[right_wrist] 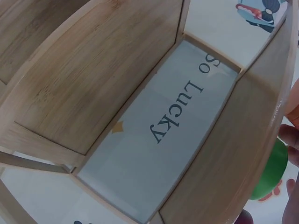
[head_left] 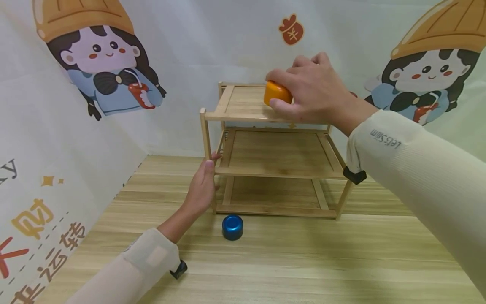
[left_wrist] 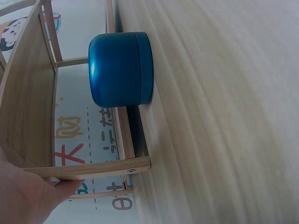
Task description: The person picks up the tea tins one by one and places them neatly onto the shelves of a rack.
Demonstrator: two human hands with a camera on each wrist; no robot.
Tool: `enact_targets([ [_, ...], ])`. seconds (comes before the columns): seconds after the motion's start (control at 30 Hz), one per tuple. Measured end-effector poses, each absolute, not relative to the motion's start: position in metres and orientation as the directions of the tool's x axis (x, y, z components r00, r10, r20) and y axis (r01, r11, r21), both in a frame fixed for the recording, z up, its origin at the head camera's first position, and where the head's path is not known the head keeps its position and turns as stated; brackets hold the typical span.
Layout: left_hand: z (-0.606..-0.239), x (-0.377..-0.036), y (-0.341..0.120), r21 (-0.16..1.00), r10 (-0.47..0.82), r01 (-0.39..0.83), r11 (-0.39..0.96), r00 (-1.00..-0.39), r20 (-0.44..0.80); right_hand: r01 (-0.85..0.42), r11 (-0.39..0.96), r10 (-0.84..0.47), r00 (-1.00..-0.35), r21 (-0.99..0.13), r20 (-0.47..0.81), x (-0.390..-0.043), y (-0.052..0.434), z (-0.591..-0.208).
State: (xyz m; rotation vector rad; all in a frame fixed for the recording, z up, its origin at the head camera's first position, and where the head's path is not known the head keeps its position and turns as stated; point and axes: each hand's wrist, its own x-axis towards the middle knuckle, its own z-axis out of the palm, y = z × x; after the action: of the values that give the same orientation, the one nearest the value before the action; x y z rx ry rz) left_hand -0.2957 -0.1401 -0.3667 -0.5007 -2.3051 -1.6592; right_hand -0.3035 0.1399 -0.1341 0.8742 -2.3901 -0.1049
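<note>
A small rounded orange canister (head_left: 277, 93) is gripped by my right hand (head_left: 313, 86), at the top shelf of a three-tier wooden rack (head_left: 279, 172). Whether its base touches the shelf cannot be told. Past the top shelf's edge, close to the right fingers, a green rounded object (right_wrist: 271, 172) shows in the right wrist view; the hand hides it in the head view. My left hand (head_left: 201, 185) holds the rack's left front post, thumb toward me. A shiny blue canister (head_left: 232, 227) stands on the table before the rack's lower left corner, apart from the hand.
The rack's middle shelf (head_left: 281, 152) and bottom shelf (head_left: 271, 192) show bare wood. A wood-grain table (head_left: 288, 266) lies under everything. Behind and to the left hangs a pale printed cloth (head_left: 190, 50) with cartoon figures and lettering.
</note>
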Motion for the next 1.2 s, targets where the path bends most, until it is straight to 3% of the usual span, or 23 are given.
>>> enact_targets([
  [0.3, -0.367, -0.295, -0.140, 0.862, 0.127, 0.416, 0.289, -0.909, 0.397, -0.549, 0.770, -0.636, -0.627, 0.325, 0.450, -0.311, 0.138, -0.136],
  [1.2, -0.366, -0.296, -0.139, 0.859, 0.122, 0.414, 0.301, -0.910, 0.396, -0.486, 0.797, -0.601, -0.696, 0.358, 0.394, -0.317, 0.139, -0.143],
])
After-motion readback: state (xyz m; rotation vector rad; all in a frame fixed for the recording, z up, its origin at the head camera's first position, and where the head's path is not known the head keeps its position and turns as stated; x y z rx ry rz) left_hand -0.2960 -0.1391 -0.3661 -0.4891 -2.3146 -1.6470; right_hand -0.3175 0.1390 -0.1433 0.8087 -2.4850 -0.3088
